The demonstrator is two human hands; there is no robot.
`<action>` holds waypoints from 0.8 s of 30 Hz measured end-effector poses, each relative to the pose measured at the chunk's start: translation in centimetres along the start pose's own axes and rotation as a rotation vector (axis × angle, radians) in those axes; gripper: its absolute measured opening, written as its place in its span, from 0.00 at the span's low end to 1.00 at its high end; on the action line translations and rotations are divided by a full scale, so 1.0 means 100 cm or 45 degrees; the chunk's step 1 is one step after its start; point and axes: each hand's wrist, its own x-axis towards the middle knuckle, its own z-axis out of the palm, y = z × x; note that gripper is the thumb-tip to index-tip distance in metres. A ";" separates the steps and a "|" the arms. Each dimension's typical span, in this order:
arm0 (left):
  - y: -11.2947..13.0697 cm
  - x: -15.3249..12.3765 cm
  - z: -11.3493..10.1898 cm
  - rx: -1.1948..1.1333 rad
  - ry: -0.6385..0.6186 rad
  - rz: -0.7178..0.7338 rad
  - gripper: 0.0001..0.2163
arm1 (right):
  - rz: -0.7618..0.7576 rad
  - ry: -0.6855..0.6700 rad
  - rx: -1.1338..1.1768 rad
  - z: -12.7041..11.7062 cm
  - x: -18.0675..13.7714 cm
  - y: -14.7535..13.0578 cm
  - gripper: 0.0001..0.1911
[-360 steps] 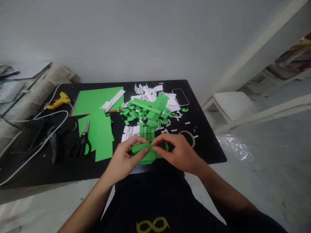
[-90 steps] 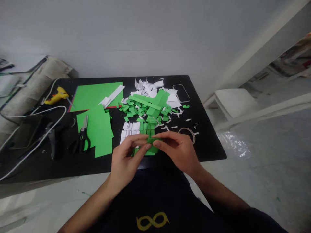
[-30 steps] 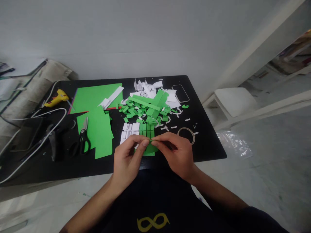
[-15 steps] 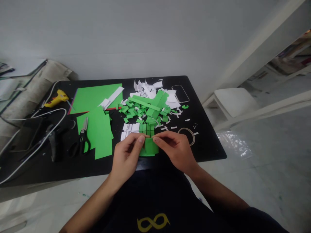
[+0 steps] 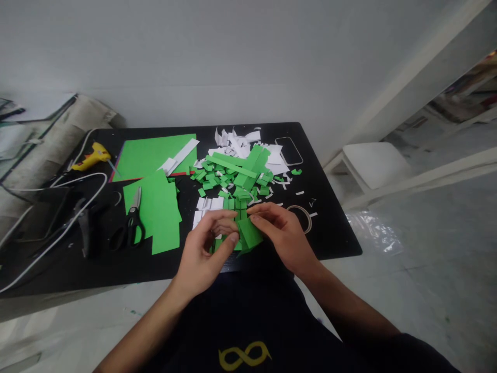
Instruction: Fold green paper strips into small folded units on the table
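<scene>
Right hand (image 5: 285,235) pinching the folded green paper (image 5: 250,235) by its upper right edge, thumb on the near face. Left hand (image 5: 207,243) at the paper's left edge, thumb and index apart; can't tell from this view if it's gripping. Paper is held tilted over the near edge of the black counter (image 5: 330,233). Just beyond: white folded pieces (image 5: 209,203) beside green ones in rows, then the green and white scrap pile (image 5: 248,171). Scissors (image 5: 134,223) left, partly on green sheets (image 5: 165,228).
</scene>
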 end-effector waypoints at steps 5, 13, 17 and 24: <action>0.001 0.003 0.001 0.078 0.025 -0.002 0.12 | 0.023 -0.042 -0.043 0.000 -0.001 -0.002 0.07; -0.005 0.006 -0.002 0.269 0.080 -0.013 0.03 | 0.132 -0.174 0.133 0.001 -0.001 0.004 0.21; -0.007 0.008 -0.001 0.214 0.204 -0.056 0.05 | 0.127 -0.210 0.201 0.001 -0.003 0.005 0.21; -0.004 0.011 -0.002 0.111 0.365 -0.098 0.06 | 0.113 -0.234 0.058 0.001 -0.009 0.001 0.29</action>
